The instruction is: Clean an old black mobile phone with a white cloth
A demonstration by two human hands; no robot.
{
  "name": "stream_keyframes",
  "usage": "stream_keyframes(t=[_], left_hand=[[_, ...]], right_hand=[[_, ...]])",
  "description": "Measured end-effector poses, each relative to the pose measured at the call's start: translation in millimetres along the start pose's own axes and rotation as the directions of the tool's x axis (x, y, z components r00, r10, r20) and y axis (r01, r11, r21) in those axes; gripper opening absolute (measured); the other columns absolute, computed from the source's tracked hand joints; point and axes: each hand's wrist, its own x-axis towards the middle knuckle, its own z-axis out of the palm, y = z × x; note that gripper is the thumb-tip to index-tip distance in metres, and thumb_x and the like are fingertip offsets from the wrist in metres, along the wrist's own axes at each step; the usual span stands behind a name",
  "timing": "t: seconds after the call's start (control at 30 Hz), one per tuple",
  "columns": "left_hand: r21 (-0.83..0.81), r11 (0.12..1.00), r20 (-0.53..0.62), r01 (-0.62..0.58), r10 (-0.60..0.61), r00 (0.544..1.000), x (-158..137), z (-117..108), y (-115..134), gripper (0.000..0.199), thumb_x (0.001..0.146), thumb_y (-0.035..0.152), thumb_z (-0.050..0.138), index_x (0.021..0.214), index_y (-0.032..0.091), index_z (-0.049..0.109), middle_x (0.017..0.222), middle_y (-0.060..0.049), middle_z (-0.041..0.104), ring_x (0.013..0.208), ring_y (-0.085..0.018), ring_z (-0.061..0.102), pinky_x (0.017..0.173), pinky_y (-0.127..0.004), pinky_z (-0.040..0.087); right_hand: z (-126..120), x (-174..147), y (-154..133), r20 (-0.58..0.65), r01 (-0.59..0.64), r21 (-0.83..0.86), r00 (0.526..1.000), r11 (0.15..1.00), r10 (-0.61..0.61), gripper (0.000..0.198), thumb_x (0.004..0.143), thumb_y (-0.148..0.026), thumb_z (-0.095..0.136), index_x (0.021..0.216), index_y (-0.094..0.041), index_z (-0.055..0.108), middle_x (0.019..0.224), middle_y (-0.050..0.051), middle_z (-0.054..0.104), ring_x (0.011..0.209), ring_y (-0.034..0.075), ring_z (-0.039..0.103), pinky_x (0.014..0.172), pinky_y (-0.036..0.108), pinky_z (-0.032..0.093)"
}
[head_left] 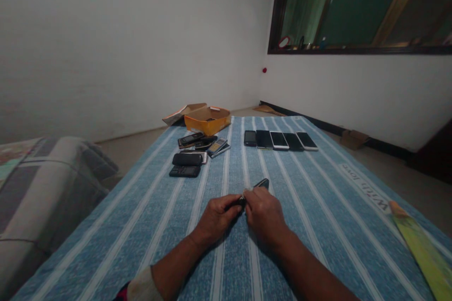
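Just above the striped cloth, both hands meet around a dark mobile phone [262, 183]. Its far end sticks out beyond the fingers, and its middle is hidden. My left hand [218, 217] pinches the near left end between thumb and fingers. Closed over the phone's middle is my right hand [265, 212], thumb and fingertips close to the left fingertips. Farther off on the right, several phones [278, 140] lie side by side in a row. On the left sit a loose pile of older phones [217, 146], a black phone or case [187, 159] and a keypad phone [184, 171].
An orange cardboard box [208, 124] stands with its flap open at the far left of the blue striped cloth [169, 235]. A yellow-green object [420, 244] lies along the right edge. A cloth-covered seat [67, 183] is at left. White walls rise behind.
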Motion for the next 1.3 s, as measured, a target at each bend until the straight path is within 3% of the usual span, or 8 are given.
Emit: stream_keyframes(t=[0.23, 0.4, 0.67, 0.8, 0.93, 1.13, 1.2, 1.3], left_hand=[[0.034, 0.999, 0.007, 0.004, -0.005, 1.000, 0.0, 0.4, -0.8, 0.029, 0.082, 0.023, 0.058, 0.106, 0.018, 0.074, 0.088, -0.004, 0.076, 0.081, -0.021, 0.069, 0.074, -0.029, 0.051], [0.062, 0.998, 0.019, 0.010, -0.011, 1.000, -0.1, 0.0, -4.3, 0.030, 0.083, 0.024, 0.056, 0.107, 0.017, 0.074, 0.086, -0.004, 0.075, 0.079, -0.020, 0.068, 0.073, -0.028, 0.049], [0.074, 0.997, 0.040, 0.003, -0.006, 0.999, -0.3, -0.4, -4.9, 0.031, 0.084, 0.026, 0.055, 0.107, 0.016, 0.073, 0.087, -0.004, 0.075, 0.079, -0.020, 0.067, 0.072, -0.027, 0.048], [0.075, 0.997, 0.041, 0.007, -0.010, 0.999, 0.1, 0.1, -5.4, 0.030, 0.084, 0.026, 0.055, 0.106, 0.015, 0.074, 0.085, -0.004, 0.074, 0.078, -0.020, 0.067, 0.072, -0.027, 0.048], [0.065, 0.998, 0.042, 0.002, -0.005, 0.999, -1.1, 0.4, -6.0, 0.028, 0.083, 0.026, 0.056, 0.103, 0.016, 0.073, 0.084, -0.003, 0.073, 0.077, -0.019, 0.065, 0.072, -0.027, 0.048], [0.088, 0.996, 0.050, -0.010, 0.006, 0.999, -2.9, -1.1, -8.8, 0.026, 0.085, 0.028, 0.054, 0.100, 0.016, 0.072, 0.079, 0.000, 0.069, 0.072, -0.017, 0.061, 0.067, -0.024, 0.046], [0.099, 0.995, 0.057, -0.016, 0.010, 0.998, -2.6, -0.9, -10.7, 0.026, 0.085, 0.027, 0.053, 0.101, 0.016, 0.071, 0.078, 0.000, 0.068, 0.071, -0.016, 0.060, 0.067, -0.023, 0.046], [0.116, 0.993, 0.068, -0.021, 0.013, 0.998, -1.8, 0.5, -12.3, 0.026, 0.084, 0.023, 0.053, 0.103, 0.017, 0.071, 0.080, 0.000, 0.069, 0.072, -0.016, 0.061, 0.069, -0.024, 0.046]], right_hand=[[-6.7, 10.5, 26.7, 0.037, -0.186, 0.025, 0.982, 0.982, 0.185, 0.026, 0.083, -0.007, 0.051, 0.097, -0.016, 0.071, 0.089, 0.008, 0.069, 0.089, 0.019, 0.062, 0.081, 0.027, 0.045], [-5.3, 16.5, 40.6, 0.003, -0.343, 0.284, 0.934, 0.895, 0.357, 0.031, 0.080, -0.007, 0.049, 0.099, -0.013, 0.073, 0.097, 0.009, 0.073, 0.094, 0.020, 0.067, 0.089, 0.031, 0.049], [0.6, 21.9, 52.9, 0.043, -0.492, 0.650, 0.784, 0.579, 0.619, 0.026, 0.068, -0.015, 0.057, 0.085, -0.018, 0.076, 0.093, 0.008, 0.075, 0.097, 0.026, 0.068, 0.091, 0.041, 0.052], [5.7, 22.4, 62.8, 0.283, -0.585, 0.759, 0.691, 0.284, 0.665, 0.027, 0.060, -0.017, 0.059, 0.082, -0.014, 0.075, 0.073, 0.008, 0.073, 0.067, 0.023, 0.069, 0.060, 0.033, 0.057], [7.5, 20.9, 67.6, 0.397, -0.598, 0.780, 0.702, 0.186, 0.592, 0.028, 0.059, -0.023, 0.060, 0.080, -0.009, 0.073, 0.061, 0.008, 0.069, 0.047, 0.018, 0.062, 0.044, 0.027, 0.050], [3.8, 20.3, 68.4, 0.366, -0.554, 0.808, 0.737, 0.198, 0.569, 0.029, 0.060, -0.025, 0.064, 0.084, -0.011, 0.073, 0.064, 0.005, 0.070, 0.051, 0.016, 0.063, 0.047, 0.025, 0.049], [0.4, 20.3, 67.3, 0.293, -0.523, 0.802, 0.766, 0.288, 0.573, 0.027, 0.063, -0.024, 0.063, 0.085, -0.014, 0.074, 0.066, 0.004, 0.070, 0.055, 0.016, 0.064, 0.051, 0.026, 0.050], [-5.8, 19.2, 62.7, 0.075, -0.411, 0.736, 0.839, 0.537, 0.539, 0.023, 0.070, -0.025, 0.059, 0.085, -0.018, 0.076, 0.073, 0.005, 0.073, 0.066, 0.020, 0.068, 0.064, 0.033, 0.055]])
